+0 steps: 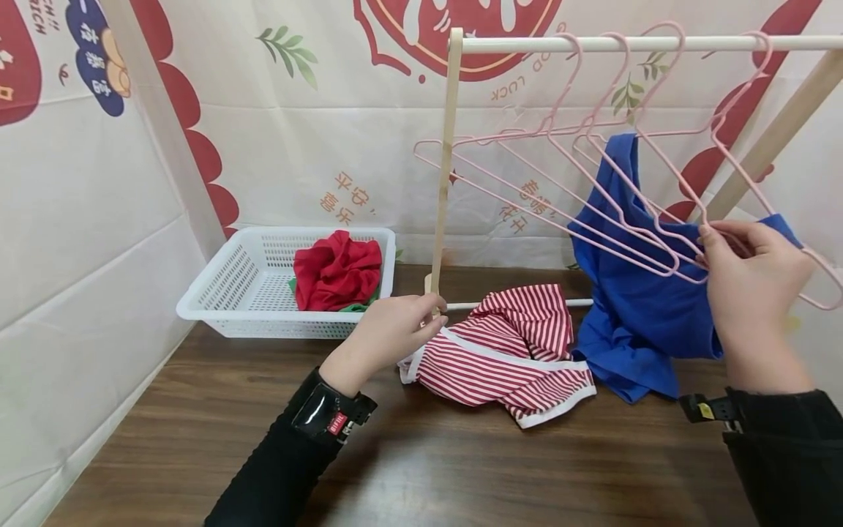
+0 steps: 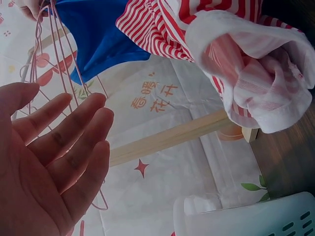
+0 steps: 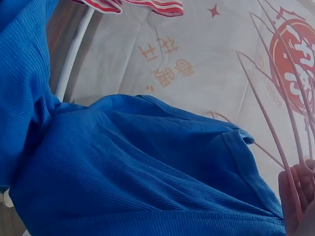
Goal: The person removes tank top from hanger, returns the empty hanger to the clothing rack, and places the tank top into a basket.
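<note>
A patterned cloth backdrop [image 1: 395, 241] rose behind the brown table [image 1: 263, 439], on which a wooden rack [image 1: 444, 183] stood, its pale top bar running across to the right. A white perforated basket [image 1: 263, 327] stood beyond the left side of the rack (well away from the right hand's work). The blue garment [image 1: 658, 300] hung among the hangers at the right, its long axis slanting down and left from the right hand toward the table. The striped garment [image 1: 487, 373] lay crumpled, its length crosswise, between the two hands and lower than the right one; its white-edged left end was just beside the left hand, much the nearer of the two.

That left hand [image 1: 391, 329] held nothing: the left wrist view showed its fingers loosely bent, apart from the cloth. The right hand [image 1: 757, 278] gripped pink wire at the right ends of the hangers, just beside the blue cloth, though with its fingertips partly hidden I could not say whether one wire or several. A red cloth [image 1: 337, 271] lay bunched in the basket. Thinnest of all were the pink hangers [image 1: 548, 128], hooked side by side over the top bar.
</note>
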Demonstrator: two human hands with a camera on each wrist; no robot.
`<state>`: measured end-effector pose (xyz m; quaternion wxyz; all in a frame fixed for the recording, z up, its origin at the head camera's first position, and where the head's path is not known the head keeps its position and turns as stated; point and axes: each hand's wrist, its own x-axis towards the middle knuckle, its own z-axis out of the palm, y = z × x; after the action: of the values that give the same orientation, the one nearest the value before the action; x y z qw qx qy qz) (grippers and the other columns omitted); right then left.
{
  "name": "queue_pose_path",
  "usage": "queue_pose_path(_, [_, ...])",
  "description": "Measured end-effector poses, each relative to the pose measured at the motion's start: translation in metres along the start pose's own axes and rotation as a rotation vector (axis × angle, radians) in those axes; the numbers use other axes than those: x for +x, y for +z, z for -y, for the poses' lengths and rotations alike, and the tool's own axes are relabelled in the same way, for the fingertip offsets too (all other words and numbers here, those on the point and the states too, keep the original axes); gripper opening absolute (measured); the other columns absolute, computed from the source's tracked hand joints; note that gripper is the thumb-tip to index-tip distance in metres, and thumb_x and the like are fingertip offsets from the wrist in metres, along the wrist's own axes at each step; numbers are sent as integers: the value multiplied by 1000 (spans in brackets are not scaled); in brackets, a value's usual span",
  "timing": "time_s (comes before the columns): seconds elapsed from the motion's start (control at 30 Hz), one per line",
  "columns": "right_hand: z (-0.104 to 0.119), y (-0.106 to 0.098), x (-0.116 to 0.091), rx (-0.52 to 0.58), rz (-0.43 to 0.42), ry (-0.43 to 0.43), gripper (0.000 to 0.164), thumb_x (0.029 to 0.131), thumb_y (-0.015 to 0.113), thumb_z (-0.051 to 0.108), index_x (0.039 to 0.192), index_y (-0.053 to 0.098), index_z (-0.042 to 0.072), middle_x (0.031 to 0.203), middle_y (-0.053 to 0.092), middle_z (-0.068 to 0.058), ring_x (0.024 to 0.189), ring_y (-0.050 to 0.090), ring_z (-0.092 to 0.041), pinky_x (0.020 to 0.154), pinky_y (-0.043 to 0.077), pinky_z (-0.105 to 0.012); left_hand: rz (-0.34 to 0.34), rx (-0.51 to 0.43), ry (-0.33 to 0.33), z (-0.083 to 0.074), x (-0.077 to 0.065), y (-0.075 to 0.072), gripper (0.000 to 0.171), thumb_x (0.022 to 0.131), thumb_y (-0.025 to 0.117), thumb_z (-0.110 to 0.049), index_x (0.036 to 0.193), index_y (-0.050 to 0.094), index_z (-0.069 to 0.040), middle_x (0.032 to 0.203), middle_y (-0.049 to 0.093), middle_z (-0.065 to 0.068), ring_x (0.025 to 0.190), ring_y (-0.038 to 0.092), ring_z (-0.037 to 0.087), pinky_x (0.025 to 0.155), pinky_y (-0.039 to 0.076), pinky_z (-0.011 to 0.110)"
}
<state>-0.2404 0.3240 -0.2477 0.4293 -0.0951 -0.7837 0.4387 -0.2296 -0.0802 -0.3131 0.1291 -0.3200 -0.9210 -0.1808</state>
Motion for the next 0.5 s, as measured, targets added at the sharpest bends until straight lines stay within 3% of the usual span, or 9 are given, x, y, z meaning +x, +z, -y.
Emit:
queue_pose_path(0.4, [-8,1,-5,-33,-9,-26,29,91,67,28,112,73,9,87,62,16,69,58,12,66,43,-2,2,43,9,2,-1,3,24,99,57,-31,117,64,-17,85,66,-9,74,59,4,61,46,21])
queue_pose_path(0.5, [-7,1,-8,-78,-28,-61,30,92,67,31,112,73,9,89,59,18,74,57,13,71,44,-4,11,48,2,3,-2,4,24,99,57,-32,117,63,-17,86,67,-9,74,60,4,62,46,21])
